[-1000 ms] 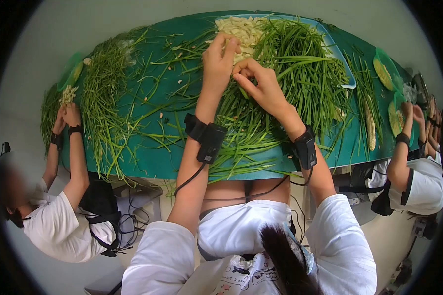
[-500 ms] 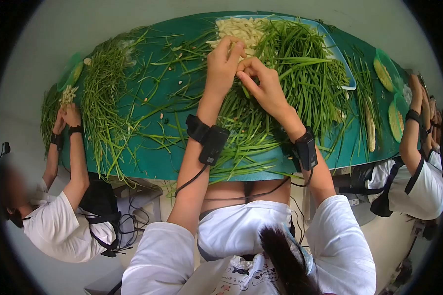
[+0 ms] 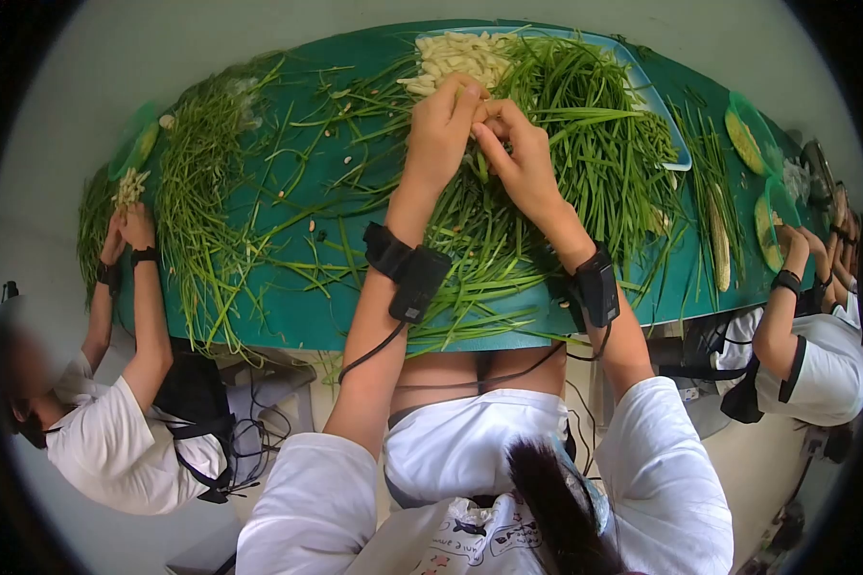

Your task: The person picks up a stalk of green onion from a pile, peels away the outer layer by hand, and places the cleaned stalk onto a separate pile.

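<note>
My left hand (image 3: 443, 129) and my right hand (image 3: 520, 153) meet above the long green leafy stalks (image 3: 489, 216), near the front of a blue-rimmed tray (image 3: 681, 158). Both hands are closed in pinches, fingertips close together. Whatever lies between them is small and mostly covered by the fingers, so I cannot make it out. Just beyond my left fingertips, a pile of pale, elongated pieces (image 3: 460, 53) fills the tray's left part. A thick heap of long, narrow green leaves (image 3: 594, 125) covers its right part and spills toward me.
Loose stalks and small pale bits lie scattered over the green table (image 3: 307, 321). A tangled pile of greens (image 3: 206, 163) is on the left. Co-workers sit on both sides; one person's hands (image 3: 129, 230) hold pale pieces. Green baskets (image 3: 775, 220) and a corn cob (image 3: 720, 240) stand right.
My two hands have shifted slightly and drawn closer at the fingertips. On the right, a co-worker's hands have moved down to the nearer green basket.
</note>
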Tool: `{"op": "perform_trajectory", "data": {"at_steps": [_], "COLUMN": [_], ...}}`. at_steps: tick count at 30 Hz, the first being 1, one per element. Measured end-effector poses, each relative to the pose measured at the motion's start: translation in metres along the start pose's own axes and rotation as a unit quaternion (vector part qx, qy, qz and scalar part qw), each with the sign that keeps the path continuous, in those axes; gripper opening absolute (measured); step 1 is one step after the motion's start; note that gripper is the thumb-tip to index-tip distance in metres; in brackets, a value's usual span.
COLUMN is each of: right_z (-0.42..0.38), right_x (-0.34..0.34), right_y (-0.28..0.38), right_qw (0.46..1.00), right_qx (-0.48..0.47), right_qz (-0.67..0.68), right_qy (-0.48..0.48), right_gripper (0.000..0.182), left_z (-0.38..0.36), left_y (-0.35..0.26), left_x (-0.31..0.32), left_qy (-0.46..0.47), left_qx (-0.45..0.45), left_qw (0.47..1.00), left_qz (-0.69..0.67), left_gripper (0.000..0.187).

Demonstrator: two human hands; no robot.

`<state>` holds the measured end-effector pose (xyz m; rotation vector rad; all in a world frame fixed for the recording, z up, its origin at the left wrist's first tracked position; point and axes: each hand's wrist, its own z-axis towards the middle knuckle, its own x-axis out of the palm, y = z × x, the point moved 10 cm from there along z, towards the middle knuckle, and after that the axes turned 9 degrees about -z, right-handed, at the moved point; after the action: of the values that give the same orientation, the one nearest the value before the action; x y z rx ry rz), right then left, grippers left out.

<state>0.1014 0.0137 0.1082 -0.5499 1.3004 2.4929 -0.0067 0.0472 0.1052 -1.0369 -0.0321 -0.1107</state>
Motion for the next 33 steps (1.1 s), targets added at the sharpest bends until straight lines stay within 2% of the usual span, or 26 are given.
{"op": "perform_trajectory", "data": {"at_steps": [5, 7, 8, 10, 16, 23, 25, 28, 33], "right_z": [0.001, 0.000, 0.001, 0.003, 0.003, 0.003, 0.003, 0.003, 0.002], "right_x": [-0.003, -0.005, -0.006, -0.010, -0.009, -0.009, -0.008, -0.008, -0.006], "right_y": [-0.009, -0.013, -0.017, -0.021, -0.018, -0.018, -0.017, -0.016, -0.015], "right_qw": [0.999, 0.994, 0.989, 0.978, 0.979, 0.976, 0.976, 0.977, 0.977], "right_qx": [0.007, 0.046, 0.063, 0.093, 0.075, 0.076, 0.080, 0.075, 0.072], "right_qz": [0.025, 0.090, 0.129, 0.181, 0.188, 0.202, 0.200, 0.197, 0.203], "right_qy": [-0.020, -0.028, -0.033, -0.036, -0.022, -0.022, -0.019, -0.015, -0.013], "right_gripper": [0.015, 0.012, 0.010, 0.009, 0.010, 0.011, 0.010, 0.010, 0.011], "left_z": [0.000, 0.002, 0.000, -0.008, -0.012, -0.011, -0.013, -0.013, -0.013], "left_y": [0.014, 0.012, 0.006, 0.018, 0.011, 0.011, 0.022, 0.017, 0.019], "left_x": [0.008, 0.010, 0.006, 0.019, 0.030, 0.031, 0.026, 0.027, 0.027], "left_qy": [0.018, 0.019, 0.016, 0.087, 0.157, 0.169, 0.111, 0.132, 0.150], "left_qx": [-0.040, 0.025, 0.024, -0.149, -0.192, -0.177, -0.214, -0.198, -0.194], "left_qw": [0.999, 0.997, 0.998, 0.973, 0.949, 0.952, 0.940, 0.944, 0.945], "left_qz": [0.004, -0.064, -0.063, -0.155, -0.197, -0.184, -0.241, -0.230, -0.217], "left_gripper": [0.025, 0.024, 0.024, 0.026, 0.028, 0.030, 0.030, 0.022, 0.023]}}
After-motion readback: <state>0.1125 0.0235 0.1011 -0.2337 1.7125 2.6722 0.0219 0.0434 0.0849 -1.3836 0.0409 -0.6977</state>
